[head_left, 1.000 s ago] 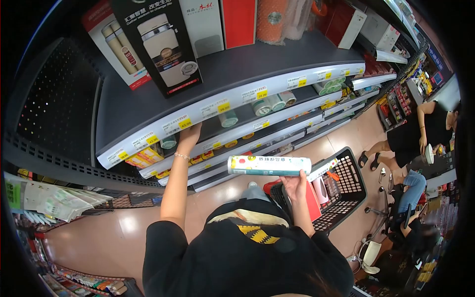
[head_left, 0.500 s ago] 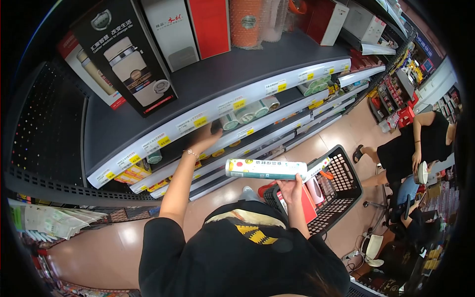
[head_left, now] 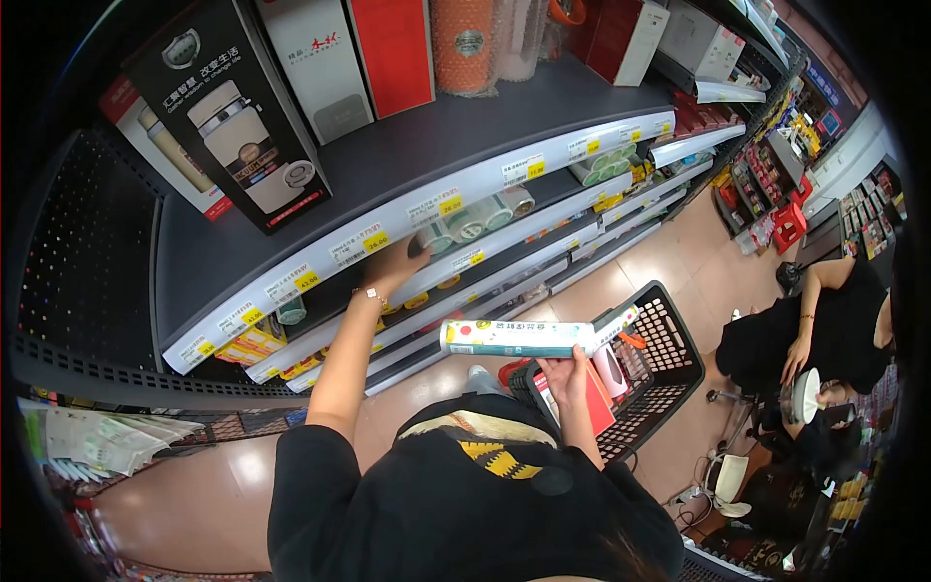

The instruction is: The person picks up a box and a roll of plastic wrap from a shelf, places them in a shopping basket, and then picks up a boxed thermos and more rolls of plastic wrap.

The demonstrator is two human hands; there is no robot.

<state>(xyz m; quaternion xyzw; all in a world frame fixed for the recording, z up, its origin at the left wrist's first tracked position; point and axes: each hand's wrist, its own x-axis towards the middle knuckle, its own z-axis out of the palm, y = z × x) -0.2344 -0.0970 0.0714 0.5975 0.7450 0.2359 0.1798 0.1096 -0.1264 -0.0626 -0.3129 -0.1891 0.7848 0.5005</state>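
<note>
My right hand (head_left: 563, 371) grips a long white roll of boxed wrap (head_left: 516, 337), held level at chest height above the black shopping basket (head_left: 669, 369). My left hand (head_left: 396, 264) reaches under the price rail into the second shelf and touches a small green-and-white roll (head_left: 435, 237); whether it grips the roll I cannot tell. More such rolls (head_left: 490, 214) lie side by side to its right. A bracelet sits on my left wrist.
Tall boxed flasks (head_left: 228, 107) stand on the top shelf (head_left: 417, 145). The basket holds a red item (head_left: 592, 403) and a pink one. Another person in black (head_left: 815, 335) crouches at the right holding a white object. Racks of goods fill the aisle's left edge.
My left hand slid rightward along the shelf edge to the rolls. The roll in my right hand stayed level. The person at the right moved lower.
</note>
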